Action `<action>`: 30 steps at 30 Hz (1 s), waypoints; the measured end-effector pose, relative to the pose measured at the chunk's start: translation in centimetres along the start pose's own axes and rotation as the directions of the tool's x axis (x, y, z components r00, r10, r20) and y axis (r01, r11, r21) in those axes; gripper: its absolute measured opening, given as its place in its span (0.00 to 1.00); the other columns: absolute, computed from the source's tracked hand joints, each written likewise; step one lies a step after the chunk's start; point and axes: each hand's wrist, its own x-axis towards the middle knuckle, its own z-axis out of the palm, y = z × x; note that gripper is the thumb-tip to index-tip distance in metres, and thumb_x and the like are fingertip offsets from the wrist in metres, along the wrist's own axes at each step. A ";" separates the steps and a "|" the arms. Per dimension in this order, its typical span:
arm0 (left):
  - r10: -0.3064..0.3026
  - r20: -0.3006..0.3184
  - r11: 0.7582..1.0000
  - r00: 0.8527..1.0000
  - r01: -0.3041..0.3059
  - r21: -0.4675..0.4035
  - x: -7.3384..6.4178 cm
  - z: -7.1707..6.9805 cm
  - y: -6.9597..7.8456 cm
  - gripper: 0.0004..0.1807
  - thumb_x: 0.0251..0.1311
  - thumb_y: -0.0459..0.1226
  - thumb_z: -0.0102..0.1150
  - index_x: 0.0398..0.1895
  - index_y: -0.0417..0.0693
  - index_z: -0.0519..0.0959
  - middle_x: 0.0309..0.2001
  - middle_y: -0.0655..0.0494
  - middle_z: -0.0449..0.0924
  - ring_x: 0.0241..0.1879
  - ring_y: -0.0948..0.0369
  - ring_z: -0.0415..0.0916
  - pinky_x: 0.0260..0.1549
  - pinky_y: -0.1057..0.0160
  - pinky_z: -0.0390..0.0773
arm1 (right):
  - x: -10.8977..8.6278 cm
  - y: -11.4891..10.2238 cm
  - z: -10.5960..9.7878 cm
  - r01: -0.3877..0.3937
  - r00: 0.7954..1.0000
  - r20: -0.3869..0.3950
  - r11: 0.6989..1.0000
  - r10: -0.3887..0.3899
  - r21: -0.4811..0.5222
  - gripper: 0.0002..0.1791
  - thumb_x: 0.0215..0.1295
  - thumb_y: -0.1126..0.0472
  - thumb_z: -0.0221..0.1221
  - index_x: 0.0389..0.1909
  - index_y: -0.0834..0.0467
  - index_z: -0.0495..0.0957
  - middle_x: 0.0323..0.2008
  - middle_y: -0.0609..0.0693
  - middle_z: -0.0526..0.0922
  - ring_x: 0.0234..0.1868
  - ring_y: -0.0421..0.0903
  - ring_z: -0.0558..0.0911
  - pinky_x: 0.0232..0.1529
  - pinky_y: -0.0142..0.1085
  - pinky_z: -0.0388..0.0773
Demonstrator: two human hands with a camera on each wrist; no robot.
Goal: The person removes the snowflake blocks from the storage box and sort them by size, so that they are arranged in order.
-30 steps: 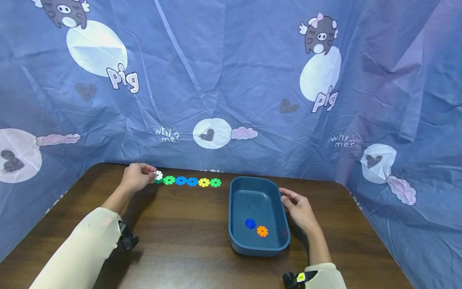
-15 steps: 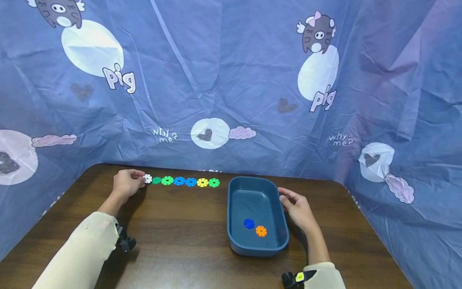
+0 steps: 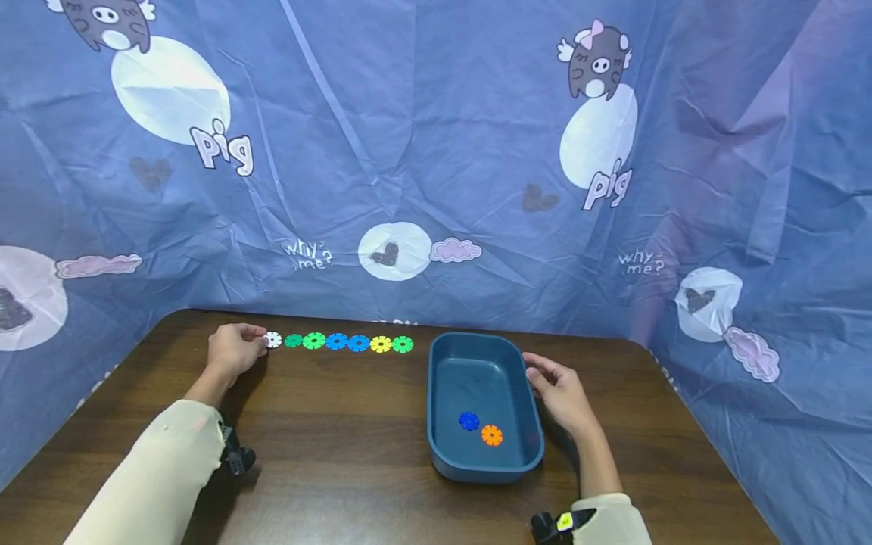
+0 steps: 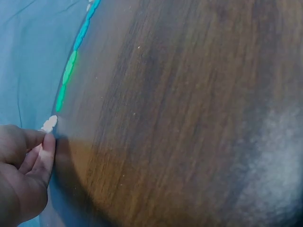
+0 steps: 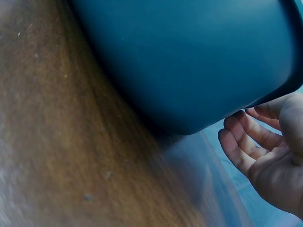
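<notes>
Pig-print blue cloth [image 3: 409,159] hung behind a wood-grain table [image 3: 327,462]; disc-laying in progress.
Blue bin [image 3: 477,386] held a blue disc [image 3: 467,423] and an orange disc [image 3: 492,437]. Right hand [image 3: 564,391], fingers loosely bent, rested at its outer side. Left hand [image 3: 235,350] pinched white snowflake disc [image 3: 274,340] just beside six-disc row [image 3: 331,342], left end. Judged: placing step; next move called for release.

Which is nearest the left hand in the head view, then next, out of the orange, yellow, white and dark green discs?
From the left hand:
1. White disc: pinched in it, at its right.
2. Dark green disc: just right of the white one.
3. Yellow disc: well right, short of the blue tray.
4. Orange disc: farthest right, inside the blue tray.
</notes>
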 end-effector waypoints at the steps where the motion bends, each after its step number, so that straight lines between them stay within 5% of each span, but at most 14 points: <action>1: 0.001 0.001 1.000 1.000 -0.001 -0.001 0.0 0.0 0.0 0.12 0.65 0.29 0.60 0.47 0.27 0.83 0.33 0.44 0.89 0.22 0.74 0.78 0.24 0.75 0.72 | 0.0 0.0 0.0 0.001 1.000 -0.003 1.000 -0.001 -0.002 0.21 0.80 0.58 0.54 0.68 0.61 0.75 0.59 0.61 0.81 0.52 0.51 0.82 0.51 0.41 0.84; 19: -0.013 -0.007 1.000 1.000 0.012 -0.015 0.6 0.1 0.3 0.11 0.64 0.28 0.61 0.44 0.27 0.84 0.31 0.45 0.88 0.20 0.72 0.78 0.21 0.75 0.73 | 0.0 -0.1 0.0 -0.014 1.000 -0.005 1.000 0.014 -0.017 0.21 0.80 0.58 0.54 0.68 0.60 0.75 0.59 0.61 0.81 0.52 0.50 0.81 0.52 0.42 0.84; 30: 0.003 0.044 0.999 0.999 -0.001 -0.051 1.0 -0.1 -0.3 0.12 0.63 0.27 0.61 0.46 0.24 0.82 0.32 0.44 0.88 0.23 0.71 0.79 0.22 0.74 0.78 | 0.0 -0.1 0.0 -0.015 1.000 -0.010 1.000 0.015 -0.018 0.21 0.80 0.58 0.54 0.68 0.60 0.75 0.57 0.61 0.82 0.51 0.49 0.82 0.52 0.41 0.84</action>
